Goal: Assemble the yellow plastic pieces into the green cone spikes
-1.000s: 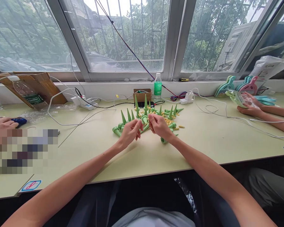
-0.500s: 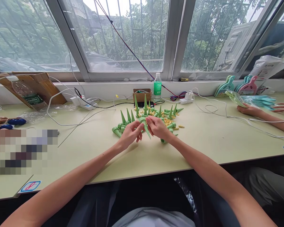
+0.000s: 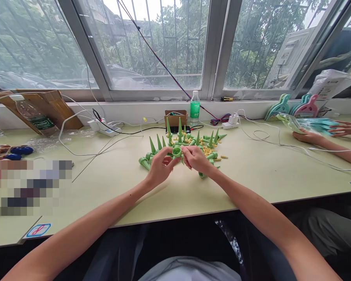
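My left hand [image 3: 158, 168] grips a green plastic watering spike [image 3: 177, 152] by its collar, with the round hollow end turned up toward me. Close against the spike's right side, my right hand [image 3: 197, 159] is closed in a pinch. Whatever lies between those right fingertips is hidden. Just beyond my hands, several green spikes [image 3: 179, 130] stand point up, and others lie on their sides, such as a spike [image 3: 144, 162] at the left. Small yellow plastic pieces [image 3: 207, 150] are heaped among the spikes to the right.
Behind the spikes are a small cardboard box [image 3: 176, 118], a dark phone [image 3: 188, 129] and a green-labelled bottle [image 3: 195, 107]. White cables [image 3: 84, 154] cross the table [image 3: 251, 171]. At the right, another person's hand [image 3: 305, 135] holds a clear-wrapped item.
The spike has turned in my left hand: its point faced down toward me, and now its open end shows. My right hand stays beside it. At the right, the other person's hands have moved.
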Motion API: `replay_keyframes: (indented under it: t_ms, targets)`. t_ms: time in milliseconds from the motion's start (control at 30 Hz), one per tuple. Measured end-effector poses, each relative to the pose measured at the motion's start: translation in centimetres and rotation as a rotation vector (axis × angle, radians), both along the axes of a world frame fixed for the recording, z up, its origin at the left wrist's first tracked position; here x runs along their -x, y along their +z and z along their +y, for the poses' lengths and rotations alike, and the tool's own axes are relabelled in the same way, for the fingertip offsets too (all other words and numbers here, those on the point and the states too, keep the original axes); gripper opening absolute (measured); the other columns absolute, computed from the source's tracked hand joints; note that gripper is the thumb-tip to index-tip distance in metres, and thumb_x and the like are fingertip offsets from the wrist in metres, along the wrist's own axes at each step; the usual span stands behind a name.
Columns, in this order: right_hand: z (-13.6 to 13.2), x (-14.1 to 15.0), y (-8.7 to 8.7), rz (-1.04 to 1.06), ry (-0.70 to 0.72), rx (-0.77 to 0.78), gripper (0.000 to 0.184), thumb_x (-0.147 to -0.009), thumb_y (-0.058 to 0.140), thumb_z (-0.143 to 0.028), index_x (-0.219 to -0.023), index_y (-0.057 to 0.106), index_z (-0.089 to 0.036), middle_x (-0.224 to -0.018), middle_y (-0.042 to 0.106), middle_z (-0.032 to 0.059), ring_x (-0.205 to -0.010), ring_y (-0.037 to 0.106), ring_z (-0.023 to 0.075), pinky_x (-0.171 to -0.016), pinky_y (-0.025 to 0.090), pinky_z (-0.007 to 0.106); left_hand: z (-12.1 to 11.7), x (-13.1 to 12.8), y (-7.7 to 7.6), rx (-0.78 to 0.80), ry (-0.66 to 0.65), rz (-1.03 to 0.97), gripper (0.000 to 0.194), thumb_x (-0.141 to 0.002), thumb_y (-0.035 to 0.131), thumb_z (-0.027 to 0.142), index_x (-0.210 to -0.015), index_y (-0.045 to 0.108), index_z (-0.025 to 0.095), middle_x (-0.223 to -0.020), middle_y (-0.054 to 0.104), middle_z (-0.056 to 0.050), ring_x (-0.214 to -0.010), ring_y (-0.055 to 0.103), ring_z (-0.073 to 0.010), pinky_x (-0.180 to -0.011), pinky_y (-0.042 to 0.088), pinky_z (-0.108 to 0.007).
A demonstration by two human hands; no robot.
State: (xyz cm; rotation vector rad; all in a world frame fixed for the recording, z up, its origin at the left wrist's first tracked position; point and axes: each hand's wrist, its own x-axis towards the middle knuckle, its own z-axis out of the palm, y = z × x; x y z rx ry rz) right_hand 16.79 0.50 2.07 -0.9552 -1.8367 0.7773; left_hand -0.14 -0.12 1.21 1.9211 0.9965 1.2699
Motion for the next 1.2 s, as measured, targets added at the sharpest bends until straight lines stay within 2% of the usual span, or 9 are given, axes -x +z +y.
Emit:
replay_keyframes:
  t_ms: [233,400,467,633,767,967,1200]
  targets:
    - [-0.14,0.25,-0.06,0.038,-0.001,-0.001,0.051,-0.097,0.033,-0.053,-0.060,0.041,-0.019,-0.043,0.047,-0.0047,-0.036,0.045,0.0080,-0.044,0.036,0.021,-0.15,-0.13,0.26,0.045,0.043,0.021,0.028,-0.082,0.065,0.043,-0.096,0.054,0.021,-0.058,0.049,0.006,-0.044,0.051,-0.0083,-0.042,0.041,-0.019]
    - [0.17,0.27,-0.23,0.068,-0.027,-0.007,0.051,-0.097,0.031,-0.056,-0.062,0.040,-0.020,-0.045,0.046,-0.0047,-0.036,0.043,0.0074,-0.046,0.037,0.021,-0.08,-0.18,0.57,0.114,0.042,-0.089,0.031,-0.080,0.065,0.045,-0.092,0.050,0.021,-0.083,0.059,0.001,-0.044,0.052,-0.0062,-0.037,0.039,-0.019]
    - [0.26,0.25,-0.23,0.083,-0.042,-0.010,0.051,-0.097,0.030,-0.057,-0.063,0.040,-0.020,-0.047,0.046,-0.0047,-0.037,0.042,0.0074,-0.046,0.037,0.022,0.07,-0.16,0.74,0.158,0.041,-0.140,0.030,-0.081,0.063,0.046,-0.087,0.050,0.019,-0.082,0.058,0.001,-0.042,0.051,-0.0061,-0.035,0.037,-0.020]
    - [-0.03,0.18,0.10,0.045,-0.036,-0.046,0.049,-0.098,0.031,-0.054,-0.064,0.041,-0.020,-0.049,0.047,-0.0044,-0.040,0.043,0.0076,-0.049,0.037,0.022,0.38,-0.09,0.89,0.434,-0.135,-0.206,0.039,-0.086,0.054,0.049,-0.070,0.054,0.014,-0.067,0.056,-0.002,-0.039,0.049,-0.0077,-0.037,0.036,-0.022]
    - [-0.31,0.15,0.28,0.023,0.024,-0.052,0.046,-0.099,0.032,-0.050,-0.066,0.041,-0.020,-0.050,0.047,-0.0054,-0.040,0.044,0.0075,-0.051,0.038,0.023,0.48,-0.03,0.78,0.591,-0.260,-0.251,0.036,-0.084,0.057,0.046,-0.071,0.057,0.012,-0.069,0.057,-0.004,-0.043,0.050,-0.0085,-0.038,0.037,-0.022]
    - [-0.14,0.08,0.13,0.056,0.101,-0.018,0.043,-0.099,0.031,-0.050,-0.068,0.039,-0.021,-0.048,0.045,-0.0067,-0.037,0.044,0.0081,-0.046,0.037,0.023,0.70,0.23,0.69,0.652,-0.343,-0.313,0.032,-0.083,0.061,0.045,-0.082,0.059,0.013,-0.080,0.059,-0.005,-0.047,0.051,-0.0078,-0.036,0.036,-0.019]
    - [-0.15,-0.05,0.27,0.047,0.113,0.005,0.042,-0.098,0.033,-0.053,-0.071,0.040,-0.021,-0.049,0.046,-0.0071,-0.036,0.043,0.0079,-0.043,0.037,0.023,0.72,0.32,0.67,0.650,-0.403,-0.367,0.036,-0.082,0.063,0.049,-0.090,0.057,0.014,-0.090,0.060,-0.006,-0.048,0.050,-0.0054,-0.036,0.035,-0.018]
